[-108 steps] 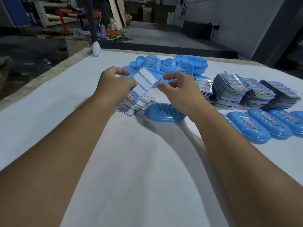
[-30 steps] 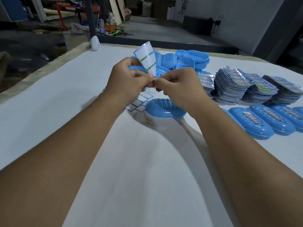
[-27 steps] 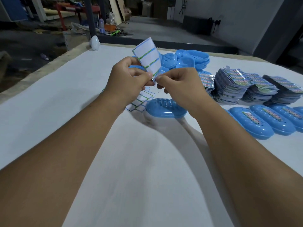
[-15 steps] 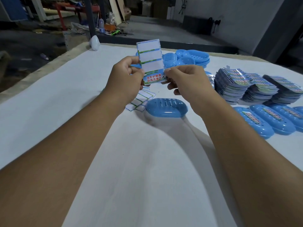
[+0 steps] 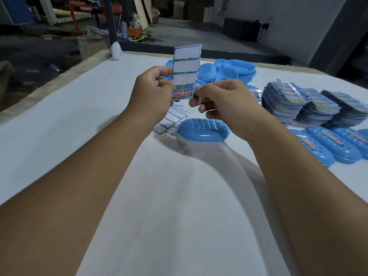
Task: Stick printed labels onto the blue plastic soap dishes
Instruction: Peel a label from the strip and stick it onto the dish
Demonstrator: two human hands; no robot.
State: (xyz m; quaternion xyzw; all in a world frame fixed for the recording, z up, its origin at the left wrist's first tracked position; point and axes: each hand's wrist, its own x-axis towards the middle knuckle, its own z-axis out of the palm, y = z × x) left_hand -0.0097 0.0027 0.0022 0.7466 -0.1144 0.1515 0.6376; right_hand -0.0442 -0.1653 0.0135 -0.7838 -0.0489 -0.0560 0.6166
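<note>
Surface (image 5: 79,120): wide, flat, covered in white cloth, its bare tan edge showing along the far left side.
Near centre: one blue soap dish (image 5: 204,130) lies upside down, slots facing up, unlabelled.
Just left of it: a loose scatter of used label sheets (image 5: 171,120), white panels with green borders, touching the dish's left end.
Far centre: a pile of unlabelled soap dishes (image 5: 235,70), nested and overlapping.
Right: three stacks of printed label sheets (image 5: 310,104), side by side.
Right front: a row of labelled soap dishes (image 5: 336,144), close together.
Far left corner: a white rounded object (image 5: 116,51).
</note>
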